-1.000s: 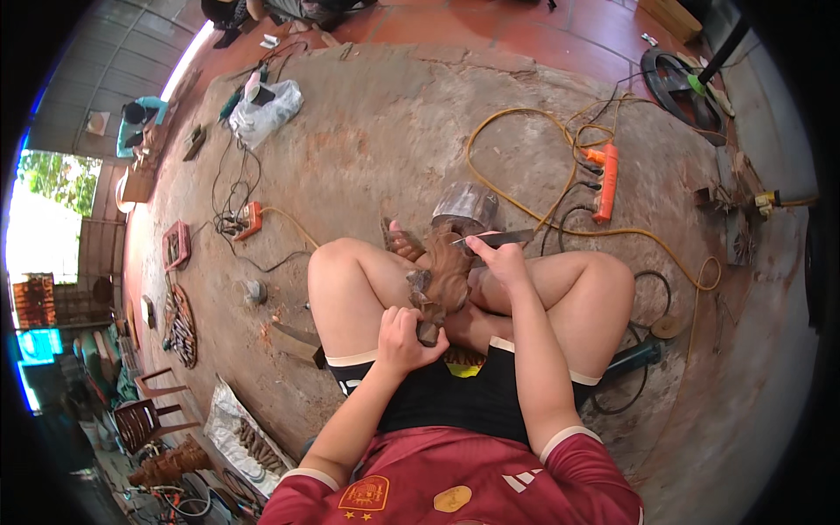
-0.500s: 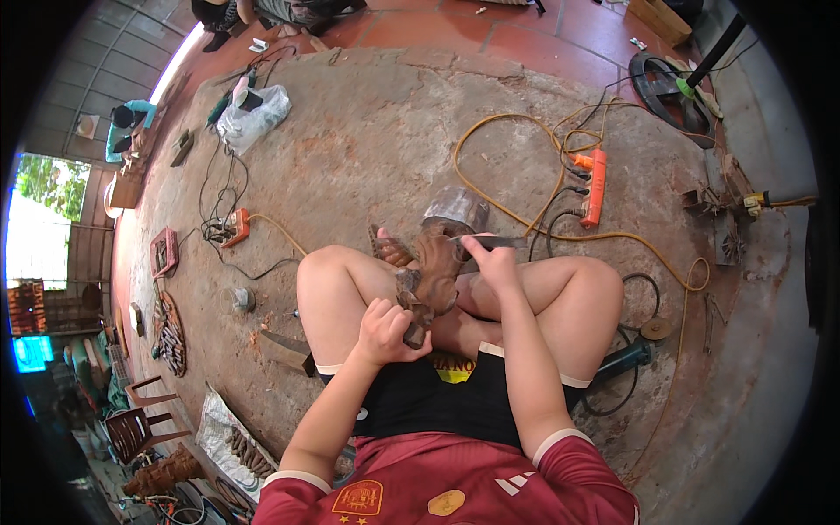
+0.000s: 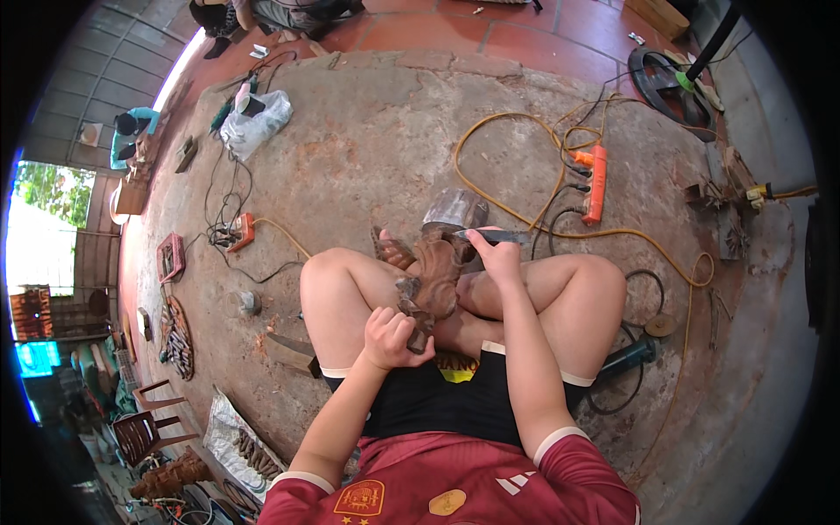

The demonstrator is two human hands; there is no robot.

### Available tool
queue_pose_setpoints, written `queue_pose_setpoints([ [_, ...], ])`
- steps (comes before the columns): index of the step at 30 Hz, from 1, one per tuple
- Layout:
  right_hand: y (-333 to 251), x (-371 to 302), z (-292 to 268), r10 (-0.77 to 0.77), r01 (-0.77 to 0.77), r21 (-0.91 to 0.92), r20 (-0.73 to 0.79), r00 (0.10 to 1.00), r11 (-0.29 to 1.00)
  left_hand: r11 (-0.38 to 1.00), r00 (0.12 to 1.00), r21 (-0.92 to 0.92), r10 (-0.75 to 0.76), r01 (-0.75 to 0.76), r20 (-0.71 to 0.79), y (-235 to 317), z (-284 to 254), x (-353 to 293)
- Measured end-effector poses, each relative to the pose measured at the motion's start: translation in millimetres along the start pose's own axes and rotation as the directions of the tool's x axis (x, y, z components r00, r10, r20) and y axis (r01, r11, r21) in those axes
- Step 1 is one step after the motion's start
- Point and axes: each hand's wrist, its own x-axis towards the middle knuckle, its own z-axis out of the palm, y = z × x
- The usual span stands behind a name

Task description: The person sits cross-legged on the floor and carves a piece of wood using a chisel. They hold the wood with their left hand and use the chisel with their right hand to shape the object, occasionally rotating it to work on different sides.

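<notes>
A brown carved wooden figure [image 3: 437, 271] with curved, leaf-like relief lies tilted between my bent legs. Its far end is against a round wooden block [image 3: 457, 208] on the floor. My left hand [image 3: 390, 338] is closed around the figure's near end, close to my shorts. My right hand [image 3: 499, 257] grips a slim, flat metal carving tool [image 3: 514, 236] from above; whether it is a knife or a chisel I cannot tell. The tool points left, its tip at the figure's far end. Part of the figure is hidden by my fingers.
Orange power strips [image 3: 596, 185] with yellow and black cables lie right and left. Beside my left knee are a curved wooden piece [image 3: 293, 353], a clear cup [image 3: 244, 304] and a tray of carving tools [image 3: 178, 337]. A dark green power tool [image 3: 628, 357] rests by my right thigh.
The tool in my right hand has turned slightly, so its flat side shows lighter. My right hand has shifted slightly toward me. My left hand keeps its hold on the figure.
</notes>
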Motion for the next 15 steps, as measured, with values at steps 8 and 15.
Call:
queue_pose_setpoints([
  [8,-10.5,-5.3,1.6,-0.013,0.014,0.0,0.332,0.943,1.0,1.0,1.0,0.013,-0.021,0.021,-0.009,0.7,-0.1,-0.6],
  [15,5.3,-3.0,1.2,-0.069,0.073,-0.014,0.186,0.98,0.997,1.0,1.0,-0.013,-0.01,0.01,-0.012,0.4,0.6,1.0],
])
